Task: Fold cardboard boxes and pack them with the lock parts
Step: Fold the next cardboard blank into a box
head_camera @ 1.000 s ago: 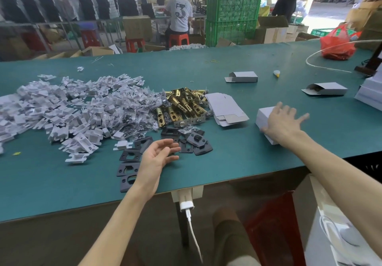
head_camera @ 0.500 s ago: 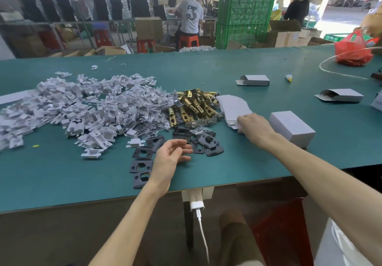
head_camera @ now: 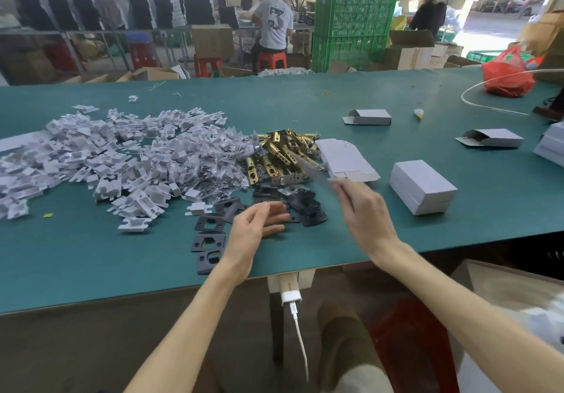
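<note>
Box blank (head_camera: 314,173) flat, grey, motion-blurred, pinched by R hand (head_camera: 364,214).

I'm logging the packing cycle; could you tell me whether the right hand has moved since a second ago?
Yes. The right hand went left from the closed white box to the stack of flat blanks, then back toward the camera.

Bare tabletop (head_camera: 91,264) left of dark plates (head_camera: 209,241), seemingly.
</note>
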A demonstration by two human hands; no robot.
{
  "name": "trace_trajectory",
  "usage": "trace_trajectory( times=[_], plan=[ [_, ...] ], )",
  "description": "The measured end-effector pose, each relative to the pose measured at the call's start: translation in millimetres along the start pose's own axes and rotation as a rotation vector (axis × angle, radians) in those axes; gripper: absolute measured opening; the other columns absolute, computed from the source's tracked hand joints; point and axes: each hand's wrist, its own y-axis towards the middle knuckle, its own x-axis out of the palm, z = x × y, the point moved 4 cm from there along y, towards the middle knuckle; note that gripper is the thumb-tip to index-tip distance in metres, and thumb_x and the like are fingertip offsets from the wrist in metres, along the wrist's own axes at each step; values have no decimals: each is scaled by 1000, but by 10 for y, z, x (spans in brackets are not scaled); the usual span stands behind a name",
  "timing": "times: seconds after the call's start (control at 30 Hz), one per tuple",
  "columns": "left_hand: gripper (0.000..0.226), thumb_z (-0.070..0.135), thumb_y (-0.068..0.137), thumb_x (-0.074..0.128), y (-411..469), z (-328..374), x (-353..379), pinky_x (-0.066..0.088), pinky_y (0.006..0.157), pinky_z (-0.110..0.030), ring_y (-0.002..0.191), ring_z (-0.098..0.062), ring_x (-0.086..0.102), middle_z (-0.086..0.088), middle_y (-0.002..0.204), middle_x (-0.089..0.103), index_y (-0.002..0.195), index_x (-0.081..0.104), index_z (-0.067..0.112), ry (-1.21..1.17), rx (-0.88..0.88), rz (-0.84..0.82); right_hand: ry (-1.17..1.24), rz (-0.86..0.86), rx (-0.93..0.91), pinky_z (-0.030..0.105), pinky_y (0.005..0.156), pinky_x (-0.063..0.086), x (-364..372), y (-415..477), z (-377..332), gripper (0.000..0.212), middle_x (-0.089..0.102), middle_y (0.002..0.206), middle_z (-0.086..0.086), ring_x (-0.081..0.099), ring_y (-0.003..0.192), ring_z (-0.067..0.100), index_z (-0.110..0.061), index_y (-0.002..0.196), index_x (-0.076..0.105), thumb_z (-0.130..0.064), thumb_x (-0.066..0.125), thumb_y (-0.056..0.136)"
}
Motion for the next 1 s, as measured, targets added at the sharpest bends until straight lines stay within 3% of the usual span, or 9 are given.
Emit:
trace_trajectory(
  times=[0.2, 0.27, 0.33, 0.43, 0.57, 0.67, 0.8, 0.9, 1.0],
  plan=[
    [61, 52, 110, 25, -34, 66, 5, 60, 91, -39, 112, -32, 72, -13, 121, 75, 131, 65, 11, -141, -28, -52, 179, -33, -217, 37, 99, 53, 316, -302, -496, 27, 71, 122, 6, 65, 116, 19, -3, 124, 70, -2, 62, 98],
    [68, 61, 106, 22, -28, 77, -29, 60, 89, -41, 117, -34, 70, -15, 123, 74, 143, 52, 13, -249, -44, -53, 170, -76, -245, 35, 100, 51, 442, -360, -599, 30, 71, 124, 5, 63, 118, 18, -5, 125, 70, -2, 63, 96],
    [76, 68, 101, 21, -16, 86, -72, 58, 91, -46, 123, -36, 67, -18, 126, 72, 150, 42, 13, -363, -61, -52, 211, -101, -201, 35, 102, 50, 533, -387, -609, 31, 70, 126, 3, 62, 121, 17, -8, 127, 69, -5, 62, 97],
    [89, 74, 100, 18, -4, 66, -130, 53, 101, -51, 122, -39, 67, -27, 130, 68, 141, 52, 3, -455, -116, -38, 300, -111, -87, 33, 103, 50, 594, -403, -514, 31, 69, 125, -1, 59, 121, 11, -14, 127, 70, -7, 59, 99],
    [82, 75, 97, 31, 5, 25, -137, 51, 105, -51, 122, -38, 67, -19, 132, 69, 136, 58, 9, -379, -125, -40, 364, -160, 17, 22, 102, 47, 644, -449, -356, 30, 66, 121, -8, 56, 120, 6, -19, 124, 72, -7, 61, 99],
    [71, 66, 91, 53, -1, 40, -102, 57, 100, -45, 123, -34, 67, -16, 133, 69, 131, 61, 8, -294, -102, -27, 436, -166, 96, 23, 104, 46, 639, -428, -285, 29, 67, 120, -11, 56, 122, 5, -22, 121, 73, -7, 62, 99],
    [103, 71, 65, 82, -33, 89, -93, 60, 96, -40, 125, -33, 66, -14, 136, 68, 137, 57, 1, -292, -104, -26, 512, -342, 191, 31, 110, 41, 644, -375, -237, 33, 64, 130, -16, 49, 131, 7, -34, 125, 68, -27, 72, 93],
    [115, 76, 59, 84, -54, 109, -85, 54, 106, -45, 131, -31, 62, -11, 143, 63, 145, 53, 7, -210, -89, -140, 684, -465, 286, 23, 106, 44, 642, -345, -223, 42, 63, 133, -18, 55, 127, 3, -32, 134, 62, -36, 72, 93],
    [103, 74, 69, 79, -102, 130, -52, 43, 115, -52, 138, -31, 56, -10, 149, 59, 150, 52, 16, -145, -71, -294, 890, -358, 414, 16, 97, 48, 600, -307, -188, 40, 69, 127, -12, 62, 119, 3, -19, 132, 63, -32, 67, 94]
  ],
)
